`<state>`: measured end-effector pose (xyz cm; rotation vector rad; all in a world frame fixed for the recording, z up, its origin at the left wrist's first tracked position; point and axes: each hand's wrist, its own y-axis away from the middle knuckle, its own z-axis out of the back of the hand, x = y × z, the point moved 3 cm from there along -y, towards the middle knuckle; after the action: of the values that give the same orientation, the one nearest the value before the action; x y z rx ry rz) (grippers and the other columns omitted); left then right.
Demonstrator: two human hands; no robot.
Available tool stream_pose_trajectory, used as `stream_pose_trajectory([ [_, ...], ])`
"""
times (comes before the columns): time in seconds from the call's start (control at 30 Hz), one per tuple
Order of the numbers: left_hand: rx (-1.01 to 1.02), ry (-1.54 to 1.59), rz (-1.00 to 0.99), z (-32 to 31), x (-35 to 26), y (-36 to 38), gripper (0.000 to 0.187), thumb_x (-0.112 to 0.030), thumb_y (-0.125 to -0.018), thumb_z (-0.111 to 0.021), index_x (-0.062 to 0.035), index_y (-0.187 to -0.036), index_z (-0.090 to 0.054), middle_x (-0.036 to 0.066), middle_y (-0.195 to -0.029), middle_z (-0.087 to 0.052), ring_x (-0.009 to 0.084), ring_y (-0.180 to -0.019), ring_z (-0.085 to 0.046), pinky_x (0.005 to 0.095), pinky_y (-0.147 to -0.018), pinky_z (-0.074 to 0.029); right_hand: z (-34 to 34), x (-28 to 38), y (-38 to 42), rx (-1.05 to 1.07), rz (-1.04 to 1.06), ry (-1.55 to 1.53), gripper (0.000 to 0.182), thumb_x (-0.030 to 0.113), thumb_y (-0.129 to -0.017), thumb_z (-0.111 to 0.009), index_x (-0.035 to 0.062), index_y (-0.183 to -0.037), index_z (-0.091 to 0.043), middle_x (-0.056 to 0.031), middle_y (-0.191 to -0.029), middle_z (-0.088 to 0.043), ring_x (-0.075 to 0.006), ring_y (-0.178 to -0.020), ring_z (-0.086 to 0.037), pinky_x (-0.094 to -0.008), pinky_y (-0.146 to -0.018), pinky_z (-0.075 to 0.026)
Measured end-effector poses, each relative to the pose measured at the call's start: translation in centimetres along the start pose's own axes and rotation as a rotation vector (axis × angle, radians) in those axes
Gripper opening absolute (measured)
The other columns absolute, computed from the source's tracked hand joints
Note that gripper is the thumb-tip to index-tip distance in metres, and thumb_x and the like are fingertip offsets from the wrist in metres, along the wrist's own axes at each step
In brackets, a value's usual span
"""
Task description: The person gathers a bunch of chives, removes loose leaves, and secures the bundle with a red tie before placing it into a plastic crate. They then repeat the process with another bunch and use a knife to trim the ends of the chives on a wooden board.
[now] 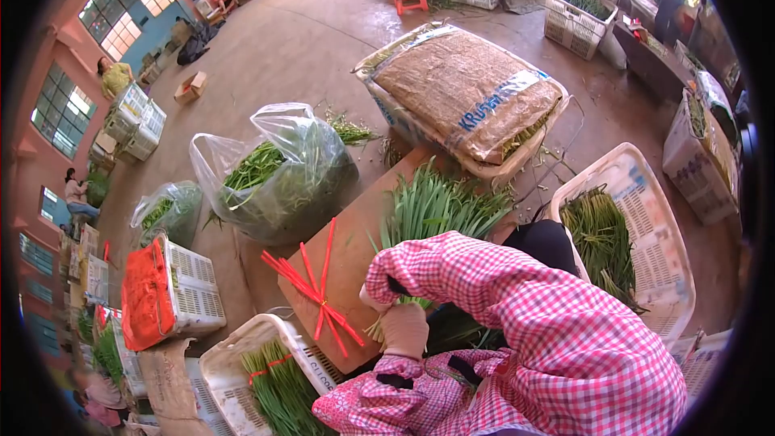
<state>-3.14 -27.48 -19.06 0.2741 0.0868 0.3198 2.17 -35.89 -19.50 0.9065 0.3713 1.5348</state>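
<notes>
A bunch of long flat green leaves, like garlic chives [444,208], lies across a brown board [307,319], leaf ends pointing away from me. My left hand [404,329], in a pale knitted glove, is closed around the stem end, and pale stem tips stick out beside it. Close above it, my right hand [374,297] bends down onto the same bunch, its fingers largely hidden by the checked sleeve [436,262]. Left of my hands, red strips [321,295] lie crossed in a loose pile on the board.
A crate [234,363] of tied greens stands at lower left, another crate [674,274] with greens at right. Beyond the board sit a clear bag [295,202] of greens and a sack-covered crate [460,89]. A red-draped crate [194,287] is at left. People appear in the background.
</notes>
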Motion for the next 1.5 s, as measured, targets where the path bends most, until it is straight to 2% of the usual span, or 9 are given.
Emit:
stream_pose_trajectory([
  [0.1,-0.04,0.057,-0.152,-1.6,-2.8,-1.2,0.023,-0.024,-0.076,-0.057,-0.0105,-0.092,-0.068,0.009,-0.089,-0.068,0.0275,-0.087,-0.065,0.0476,-0.071,-0.05,0.3,1.3,-1.0,0.074,0.067,0.041,0.029,0.029,-0.073,-0.06,0.0073,-0.089,-0.071,-0.0121,-0.084,-0.069,-0.0295,-0.079,-0.066,-0.0407,-0.069,-0.052],
  [0.23,-0.565,0.454,-0.445,-6.2,-8.7,-1.3,0.029,-0.029,-0.077,-0.059,-0.0113,-0.099,-0.066,0.01,-0.099,-0.066,0.0291,-0.094,-0.063,0.0472,-0.074,-0.049,1.1,1.8,1.2,-0.023,0.125,-0.021,0.031,0.031,-0.074,-0.06,0.0064,-0.089,-0.071,-0.0126,-0.084,-0.069,-0.0297,-0.079,-0.066,-0.041,-0.07,-0.052],
  [0.3,-0.155,0.277,-0.575,1.2,-10.3,0.2,0.034,-0.034,-0.079,-0.06,-0.0118,-0.103,-0.064,0.011,-0.104,-0.064,0.0311,-0.098,-0.06,0.0465,-0.079,-0.048,1.6,-0.6,4.3,-0.408,0.084,-0.322,0.037,0.039,-0.074,-0.061,0.0099,-0.096,-0.069,-0.0135,-0.084,-0.067,-0.0308,-0.078,-0.065,-0.0403,-0.072,-0.051],
  [0.37,0.144,0.409,-0.436,4.7,-8.7,2.6,0.032,-0.035,-0.081,-0.058,-0.0122,-0.102,-0.064,0.011,-0.101,-0.064,0.0313,-0.097,-0.06,0.0448,-0.08,-0.048,0.3,-3.4,7.6,-0.745,-0.072,-0.525,0.031,0.039,-0.075,-0.061,0.0135,-0.091,-0.068,-0.0104,-0.082,-0.067,-0.0278,-0.079,-0.065,-0.0407,-0.071,-0.051],
  [0.47,-0.138,0.753,-0.265,4.5,-2.1,4.6,0.016,-0.023,-0.082,-0.06,-0.0101,-0.089,-0.064,0.012,-0.087,-0.063,0.0317,-0.08,-0.063,0.0418,-0.073,-0.051,-3.4,-4.7,10.9,-1.046,-0.011,-0.505,0.028,0.033,-0.077,-0.062,0.0086,-0.09,-0.066,-0.0118,-0.081,-0.065,-0.031,-0.078,-0.064,-0.0393,-0.07,-0.051],
  [0.57,-0.476,0.612,0.039,4.4,4.1,4.1,0.021,-0.01,-0.079,-0.062,-0.0049,-0.099,-0.063,0.013,-0.096,-0.063,0.0294,-0.09,-0.062,0.0358,-0.082,-0.049,-7.1,-2.6,11.6,-0.932,0.015,-0.449,0.039,0.039,-0.074,-0.067,0.0087,-0.098,-0.063,-0.0117,-0.088,-0.064,-0.0317,-0.081,-0.064,-0.041,-0.069,-0.052],
  [0.7,-0.223,0.419,0.206,-0.5,7.4,2.4,0.033,-0.022,-0.079,-0.065,-0.0124,-0.11,-0.06,0.01,-0.106,-0.06,0.0304,-0.1,-0.057,0.0418,-0.084,-0.047,-8.9,0.4,9.8,-0.859,0.017,-0.244,0.04,0.037,-0.072,-0.07,0.0078,-0.094,-0.055,-0.0105,-0.082,-0.06,-0.0306,-0.077,-0.064,-0.0422,-0.061,-0.052],
  [1.33,-0.346,0.599,0.18,-2.4,6.9,2.6,0.01,-0.016,-0.078,-0.064,-0.0082,-0.084,-0.063,0.012,-0.083,-0.062,0.0311,-0.079,-0.061,0.0416,-0.071,-0.049,-6.6,-0.1,7.8,-0.849,-0.093,-0.072,0.014,0.02,-0.073,-0.063,0.0085,-0.081,-0.063,-0.0086,-0.075,-0.064,-0.0283,-0.07,-0.067,-0.0395,-0.056,-0.054],
  [1.5,-0.454,0.159,0.011,-2.1,3.1,3.1,0.012,-0.021,-0.074,-0.066,-0.0097,-0.075,-0.06,0.008,-0.074,-0.058,0.0284,-0.076,-0.059,0.0425,-0.066,-0.049,-5.2,-0.2,5.1,-0.82,0.036,-0.038,0.014,0.02,-0.071,-0.064,0.0096,-0.079,-0.066,-0.0075,-0.076,-0.066,-0.0258,-0.075,-0.068,-0.0369,-0.062,-0.055],
])
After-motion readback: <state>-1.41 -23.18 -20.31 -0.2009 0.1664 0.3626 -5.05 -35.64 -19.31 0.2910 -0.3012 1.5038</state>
